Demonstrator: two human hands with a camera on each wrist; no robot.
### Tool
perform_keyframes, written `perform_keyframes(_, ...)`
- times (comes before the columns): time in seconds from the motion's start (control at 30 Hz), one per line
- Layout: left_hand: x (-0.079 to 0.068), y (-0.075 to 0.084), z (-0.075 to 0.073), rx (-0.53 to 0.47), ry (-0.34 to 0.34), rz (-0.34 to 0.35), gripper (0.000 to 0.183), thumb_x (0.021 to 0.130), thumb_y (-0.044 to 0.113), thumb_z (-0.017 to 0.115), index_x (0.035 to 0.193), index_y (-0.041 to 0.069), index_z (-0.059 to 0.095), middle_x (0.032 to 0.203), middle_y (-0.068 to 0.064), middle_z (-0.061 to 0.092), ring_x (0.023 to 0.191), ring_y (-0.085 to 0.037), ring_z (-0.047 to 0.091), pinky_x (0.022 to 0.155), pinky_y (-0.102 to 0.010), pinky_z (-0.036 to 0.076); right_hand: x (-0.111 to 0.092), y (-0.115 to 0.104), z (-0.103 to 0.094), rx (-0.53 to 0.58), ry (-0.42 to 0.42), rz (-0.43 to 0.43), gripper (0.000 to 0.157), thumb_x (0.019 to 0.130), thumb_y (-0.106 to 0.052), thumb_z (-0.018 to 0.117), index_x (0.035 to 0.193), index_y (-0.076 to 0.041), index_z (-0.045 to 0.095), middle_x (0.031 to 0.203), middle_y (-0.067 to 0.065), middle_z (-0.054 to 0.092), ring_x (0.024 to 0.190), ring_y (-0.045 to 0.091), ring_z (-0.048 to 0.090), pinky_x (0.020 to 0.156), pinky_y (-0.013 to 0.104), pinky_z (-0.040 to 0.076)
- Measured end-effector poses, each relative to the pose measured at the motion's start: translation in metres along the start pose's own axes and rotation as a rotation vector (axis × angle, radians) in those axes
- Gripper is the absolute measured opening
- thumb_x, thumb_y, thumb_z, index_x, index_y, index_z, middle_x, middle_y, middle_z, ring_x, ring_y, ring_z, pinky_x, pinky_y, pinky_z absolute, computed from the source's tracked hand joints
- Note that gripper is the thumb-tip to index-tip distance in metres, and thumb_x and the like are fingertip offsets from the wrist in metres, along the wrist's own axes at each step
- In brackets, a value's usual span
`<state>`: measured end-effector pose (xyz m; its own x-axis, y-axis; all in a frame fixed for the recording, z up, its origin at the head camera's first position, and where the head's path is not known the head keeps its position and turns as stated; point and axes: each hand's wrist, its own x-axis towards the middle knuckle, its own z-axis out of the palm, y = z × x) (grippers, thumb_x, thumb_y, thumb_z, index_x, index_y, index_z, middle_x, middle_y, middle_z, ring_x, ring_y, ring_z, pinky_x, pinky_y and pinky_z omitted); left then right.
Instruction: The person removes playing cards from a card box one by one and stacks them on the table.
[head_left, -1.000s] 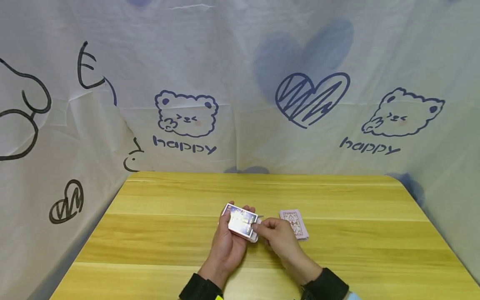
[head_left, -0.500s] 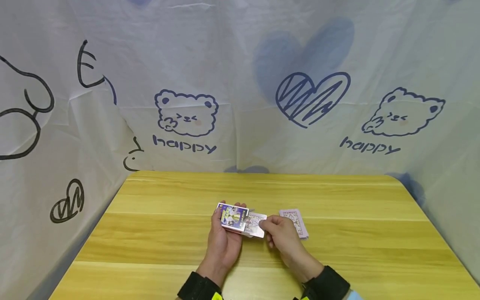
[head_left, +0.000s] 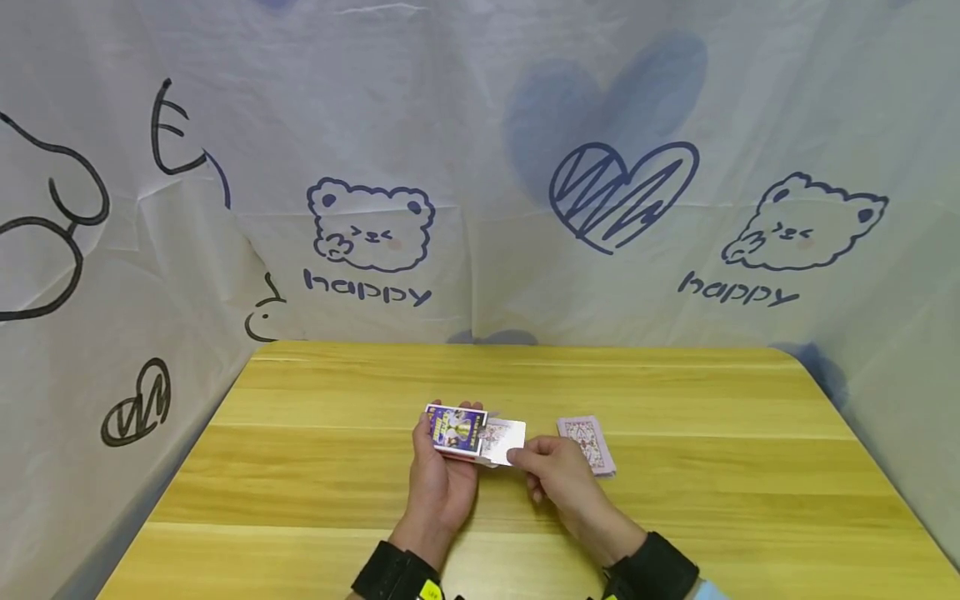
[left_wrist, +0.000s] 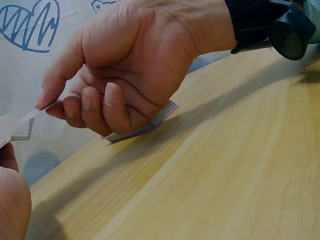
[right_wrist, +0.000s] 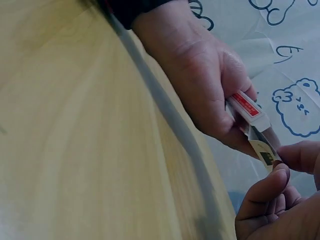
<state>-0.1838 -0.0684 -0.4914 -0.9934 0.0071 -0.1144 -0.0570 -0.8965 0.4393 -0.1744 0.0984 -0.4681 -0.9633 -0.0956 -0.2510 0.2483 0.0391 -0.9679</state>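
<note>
My left hand (head_left: 441, 492) holds a small card box (head_left: 454, 428) with a blue and gold front, thumb along its left side. Out of the box's right end sticks a playing card (head_left: 506, 441), its patterned back partly washed out by glare. My right hand (head_left: 568, 477) pinches the outer corner of that card between thumb and forefinger. Whether more cards lie inside is hidden. In the right wrist view, the box (right_wrist: 247, 106) shows a white side with a red label. A stack of playing cards (head_left: 589, 445) lies face down on the table, just beyond my right hand.
The wooden table (head_left: 315, 467) has a rounded far corner on the right. White cloth (head_left: 480, 167) with drawn bears and hearts hangs behind it and along the sides. Black bands (head_left: 651, 568) wrap both wrists.
The right hand has drawn the card partway out of the box's end. The left hand has shifted leftward with the box, whose front has lost its glare. The stack stays put.
</note>
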Motion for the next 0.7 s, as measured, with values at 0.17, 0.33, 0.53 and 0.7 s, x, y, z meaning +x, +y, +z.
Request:
perform_keyframes(0.17, -0.001, 0.001, -0.001, 0.010, -0.025, -0.001, 0.056, 0.104, 0.047, 0.031, 0.151, 0.023, 0.016, 0.155, -0.022, 0.023, 0.132, -0.026, 0.043, 0.110, -0.035, 0.041, 0.001, -0.003, -0.002, 0.045, 0.011, 0.007, 0.018, 0.080, -0.013, 0.074, 0.077, 0.000, 0.062, 0.056, 0.000, 0.049, 0.048, 0.012, 0.044, 0.040, 0.020, 0.040)
perform_keyframes(0.33, 0.001, 0.005, -0.003, 0.010, -0.007, 0.018, 0.056, 0.103, 0.048, 0.032, 0.151, 0.023, 0.018, 0.155, -0.022, 0.024, 0.132, -0.026, 0.044, 0.110, -0.034, 0.040, 0.000, -0.007, -0.007, 0.076, 0.004, 0.013, 0.016, 0.081, -0.011, 0.071, 0.076, -0.001, 0.060, 0.057, 0.000, 0.049, 0.047, 0.012, 0.043, 0.041, 0.020, 0.039)
perform_keyframes(0.53, 0.004, 0.008, -0.005, 0.006, 0.022, 0.030, 0.059, 0.102, 0.050, 0.035, 0.152, 0.024, 0.019, 0.155, -0.021, 0.025, 0.132, -0.024, 0.043, 0.110, -0.032, 0.040, 0.003, -0.019, -0.023, 0.088, 0.047, -0.014, 0.016, 0.087, -0.014, 0.067, 0.083, 0.000, 0.059, 0.063, 0.004, 0.053, 0.050, 0.013, 0.045, 0.042, 0.021, 0.038)
perform_keyframes(0.7, 0.004, 0.007, -0.006, 0.000, 0.034, 0.014, 0.056, 0.102, 0.050, 0.034, 0.151, 0.026, 0.021, 0.155, -0.020, 0.025, 0.133, -0.025, 0.043, 0.110, -0.034, 0.041, 0.011, -0.031, -0.048, 0.098, 0.113, -0.058, 0.020, 0.092, -0.017, 0.064, 0.091, 0.002, 0.058, 0.075, 0.011, 0.063, 0.058, 0.015, 0.054, 0.044, 0.022, 0.044)
